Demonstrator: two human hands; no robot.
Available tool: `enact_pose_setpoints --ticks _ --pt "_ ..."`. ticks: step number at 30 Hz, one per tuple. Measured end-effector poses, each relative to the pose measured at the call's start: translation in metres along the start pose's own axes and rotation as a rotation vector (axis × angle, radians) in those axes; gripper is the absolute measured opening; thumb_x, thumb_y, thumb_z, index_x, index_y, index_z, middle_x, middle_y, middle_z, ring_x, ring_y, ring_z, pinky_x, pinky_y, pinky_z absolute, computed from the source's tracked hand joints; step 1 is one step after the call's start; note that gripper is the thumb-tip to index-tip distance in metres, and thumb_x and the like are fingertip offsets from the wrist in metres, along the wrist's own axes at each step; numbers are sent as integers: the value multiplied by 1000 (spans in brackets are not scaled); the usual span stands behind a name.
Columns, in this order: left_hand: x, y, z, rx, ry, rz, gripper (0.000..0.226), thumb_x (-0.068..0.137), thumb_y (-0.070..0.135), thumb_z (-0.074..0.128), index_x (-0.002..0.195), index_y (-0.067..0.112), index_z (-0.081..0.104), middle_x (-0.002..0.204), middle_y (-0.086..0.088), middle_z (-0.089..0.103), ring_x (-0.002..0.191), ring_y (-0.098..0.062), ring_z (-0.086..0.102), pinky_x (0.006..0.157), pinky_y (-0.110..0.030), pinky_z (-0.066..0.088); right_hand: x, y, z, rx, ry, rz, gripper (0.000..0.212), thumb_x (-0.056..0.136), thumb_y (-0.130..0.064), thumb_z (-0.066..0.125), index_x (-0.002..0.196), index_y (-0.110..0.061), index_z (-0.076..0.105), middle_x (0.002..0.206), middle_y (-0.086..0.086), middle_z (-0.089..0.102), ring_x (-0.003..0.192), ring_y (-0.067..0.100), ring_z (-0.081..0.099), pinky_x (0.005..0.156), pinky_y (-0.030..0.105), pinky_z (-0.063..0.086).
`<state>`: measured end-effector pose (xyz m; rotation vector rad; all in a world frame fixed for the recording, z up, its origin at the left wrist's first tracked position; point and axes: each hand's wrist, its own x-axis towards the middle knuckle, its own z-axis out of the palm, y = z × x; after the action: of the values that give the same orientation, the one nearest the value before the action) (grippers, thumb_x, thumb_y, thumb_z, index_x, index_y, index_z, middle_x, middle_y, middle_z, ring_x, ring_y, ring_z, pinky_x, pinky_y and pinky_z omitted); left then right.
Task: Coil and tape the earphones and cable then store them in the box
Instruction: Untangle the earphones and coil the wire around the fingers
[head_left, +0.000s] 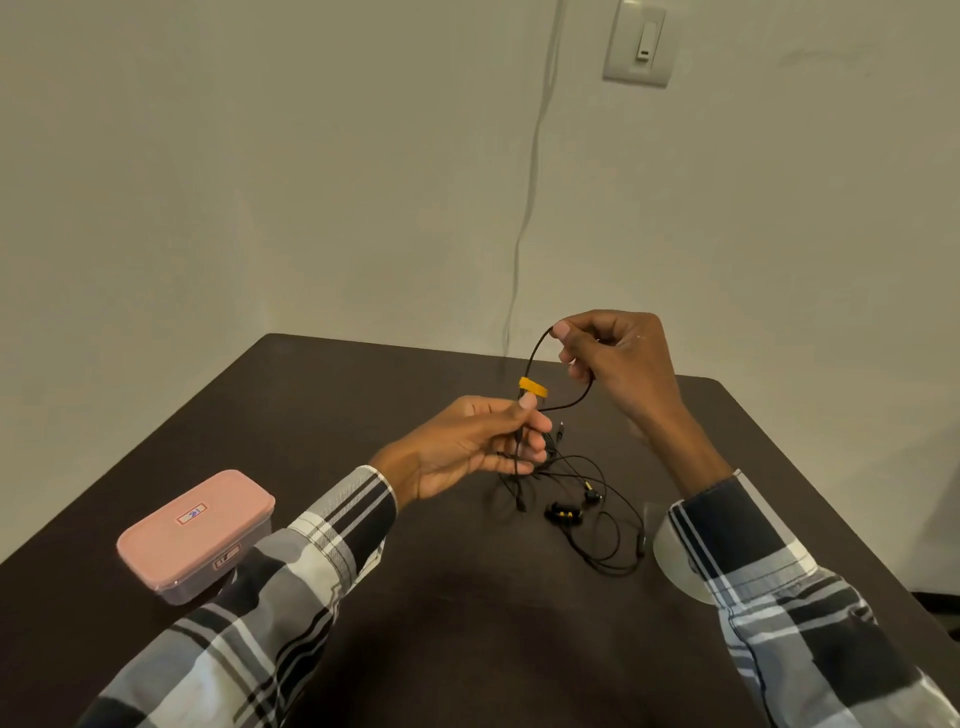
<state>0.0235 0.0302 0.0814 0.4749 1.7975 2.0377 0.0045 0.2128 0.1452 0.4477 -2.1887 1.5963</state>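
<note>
Black cable (537, 358) was pinched by both hands, left (467, 447) and right (618, 358); earphones (563, 512) lay tangled on the desk (467, 597), so pulling could have snagged them.

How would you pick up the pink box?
Grip the pink box across its two long sides, coming straight down from above. It lies flat on the table with its lid shut, the long sides are the narrower span, and both are free.
</note>
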Motion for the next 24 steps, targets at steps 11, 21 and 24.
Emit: enact_pose_setpoints --ticks 11,21,24 --pt "-3 2 14 -317 -75 88 18 92 24 56 91 9 66 83 -8 70 85 -22 73 85 -38 60 4 9 -2 27 141 52 14 92 -23 71 86 -12 77 66 3 69 49 8 57 51 19 47" --pt "-5 11 16 -355 -39 146 21 91 15 52 104 3 64 74 -7 69 73 -19 74 77 -36 61 -3 14 -4 57 -100 70 12 93 -16 70 92 -6 77 65 7 66 54 15 55 53 25 45" --pt "-7 11 16 -324 -41 146 24 92 19 53 105 3 66 76 -7 70 75 -19 74 78 -35 61 -2 16 -4 53 -118 75 14 93 -18 70 94 -7 77 67 9 67 55 18 55 53 25 45"
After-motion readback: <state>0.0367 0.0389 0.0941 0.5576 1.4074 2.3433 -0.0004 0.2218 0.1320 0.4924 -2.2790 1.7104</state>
